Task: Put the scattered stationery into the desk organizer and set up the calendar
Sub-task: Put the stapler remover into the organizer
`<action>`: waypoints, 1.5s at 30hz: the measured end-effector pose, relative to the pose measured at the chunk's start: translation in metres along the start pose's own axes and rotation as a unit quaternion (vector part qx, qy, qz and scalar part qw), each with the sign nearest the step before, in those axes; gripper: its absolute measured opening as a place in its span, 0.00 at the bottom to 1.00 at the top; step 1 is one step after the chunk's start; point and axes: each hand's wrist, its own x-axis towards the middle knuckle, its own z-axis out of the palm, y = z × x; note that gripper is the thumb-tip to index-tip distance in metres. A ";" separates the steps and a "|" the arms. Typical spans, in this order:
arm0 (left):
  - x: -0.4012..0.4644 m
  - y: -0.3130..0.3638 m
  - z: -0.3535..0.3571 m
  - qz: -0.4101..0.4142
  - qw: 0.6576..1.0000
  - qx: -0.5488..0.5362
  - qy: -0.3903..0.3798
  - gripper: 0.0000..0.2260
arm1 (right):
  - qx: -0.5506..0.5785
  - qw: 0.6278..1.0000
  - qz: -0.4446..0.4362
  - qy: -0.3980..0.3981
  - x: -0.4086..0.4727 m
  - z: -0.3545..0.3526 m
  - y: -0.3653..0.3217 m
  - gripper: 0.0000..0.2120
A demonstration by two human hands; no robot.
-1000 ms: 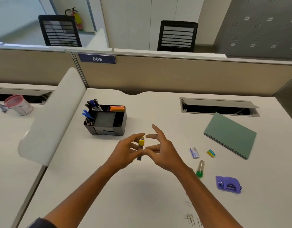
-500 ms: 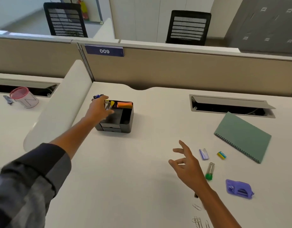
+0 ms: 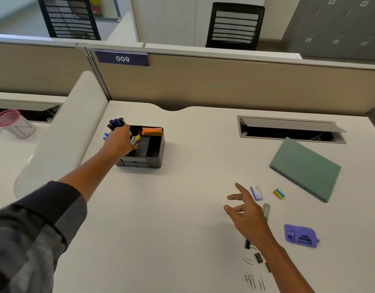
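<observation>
— Fingers (image 3: 133, 147) of the left hand (image 3: 119, 141) curled round a small yellow-and-silver item (image 3: 135, 139), thumb side down, held right over the desk organizer (image 3: 154, 157). Can't name the item; too small, half hidden by the hand.

— Why there?

— My guess: it is being lowered into the front-left compartment, so the grip stays pinched until it clears the wall. Organizer sits far left on the desk (image 3: 161, 218), hence the long reach.

— And the right hand (image 3: 249, 214)?

— Fingers spread and relaxed, holding nothing, hovering just above the desktop beside the loose pieces. Looks ready for the next pick, though that is only my reading.

— Organizer's look?

— Black, boxy, several open compartments on top, what seems a shallow drawer at its base. Pens (image 3: 116, 122) stand upright in the back-left section, caps dark and blue. An orange block (image 3: 152, 131) lies in the back compartment. Middle and right sections look dark; contents unclear.

— What's left out?

— A pale purple-and-white piece (image 3: 256, 193) and a small yellow one (image 3: 279, 193), near each other. A clear tube with green end (image 3: 266, 209), partly behind the right hand. A purple flat gadget (image 3: 300, 235) nearer the desk's edge. Binder clips (image 3: 258, 258) and paper clips (image 3: 249, 279) close by the right forearm.

— Calendar?

— Green spiral-bound pad (image 3: 305, 168) lying flat, far right, well apart from the organizer. Likely the calendar; not stood up yet.
</observation>
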 end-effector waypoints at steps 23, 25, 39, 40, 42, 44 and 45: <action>0.005 -0.007 -0.003 -0.057 0.998 0.037 0.013 0.18 | -0.122 0.988 0.072 0.054 -0.018 -0.020 0.055 0.16; 0.003 -0.006 -0.006 -0.063 0.997 0.051 0.012 0.18 | -0.140 0.981 0.093 0.094 -0.015 -0.030 0.061 0.13; -0.030 0.013 -0.029 -0.019 0.994 0.010 0.104 0.18 | -0.212 0.949 0.194 0.128 0.009 -0.063 0.082 0.31; -0.033 0.014 -0.029 -0.013 0.994 0.006 0.112 0.18 | -0.215 0.949 0.195 0.125 0.010 -0.062 0.081 0.32; -0.042 0.018 -0.028 0.001 0.992 -0.009 0.125 0.17 | -0.220 0.949 0.195 0.118 0.013 -0.058 0.081 0.30; -0.053 0.022 -0.027 0.011 0.991 -0.017 0.134 0.18 | -0.226 0.948 0.191 0.115 0.015 -0.055 0.082 0.25; -0.058 0.023 -0.026 0.013 0.990 -0.018 0.137 0.19 | -0.233 0.947 0.191 0.115 0.016 -0.054 0.082 0.22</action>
